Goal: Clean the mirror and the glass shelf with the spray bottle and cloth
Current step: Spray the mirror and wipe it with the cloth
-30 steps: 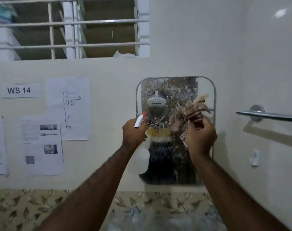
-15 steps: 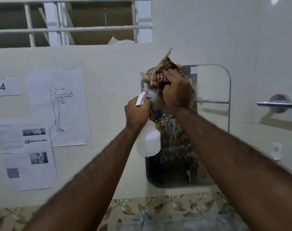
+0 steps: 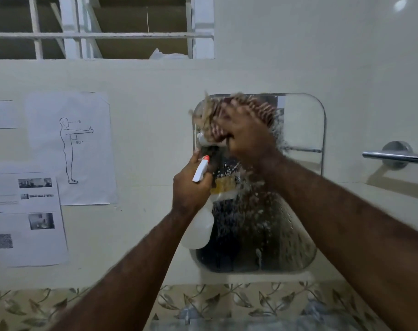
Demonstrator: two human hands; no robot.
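Note:
A rounded rectangular mirror (image 3: 298, 120) hangs on the cream wall, its lower half speckled with spray droplets. My right hand (image 3: 247, 134) presses a striped brown cloth (image 3: 258, 107) against the mirror's upper left part; the cloth is motion-blurred. My left hand (image 3: 191, 185) grips a white spray bottle (image 3: 199, 225) with a white and red nozzle, held just left of the mirror's middle. The glass shelf is only dimly visible at the bottom edge (image 3: 227, 323).
A chrome towel bar (image 3: 394, 157) sticks out from the wall on the right. Printed sheets (image 3: 69, 149) are taped to the wall on the left. A barred window (image 3: 96, 34) is above. Leaf-patterned tiles (image 3: 36, 306) run below the mirror.
My right hand has carried the cloth from the mirror's middle right up to its top left and is wiping there. The left hand with the bottle has stayed by the mirror's left side.

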